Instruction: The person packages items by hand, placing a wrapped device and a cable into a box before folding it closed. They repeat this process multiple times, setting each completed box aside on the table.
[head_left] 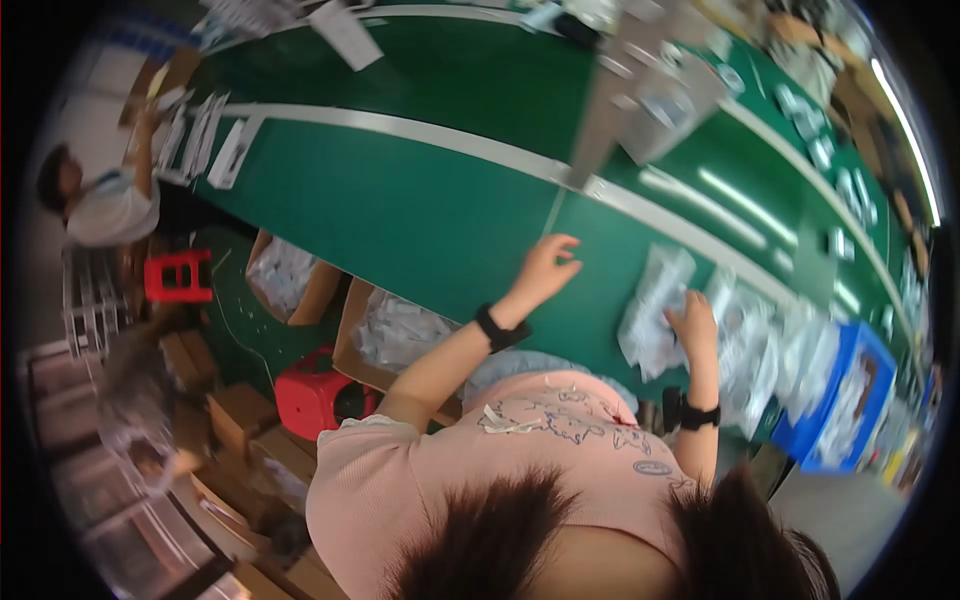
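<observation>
Over the green tabletop (440,215) my left hand (548,270) is raised, its thumb and fingers curved apart with nothing between them. My right hand (697,328) is at the right edge of a clear plastic bag (655,310) with pale contents, its thumb and fingers closed on that edge. What the bag contains is too blurred to name. More clear bags (745,345) lie in a heap just right of my right hand. Each of my wrists wears a black band.
At the right stands a blue crate (850,400) holding pale bags. A raised grey post (610,110) stands beyond my hands. Cardboard boxes of bags (395,330) and a red stool (315,395) are below the table's left edge. Another person (110,205) works at the far left.
</observation>
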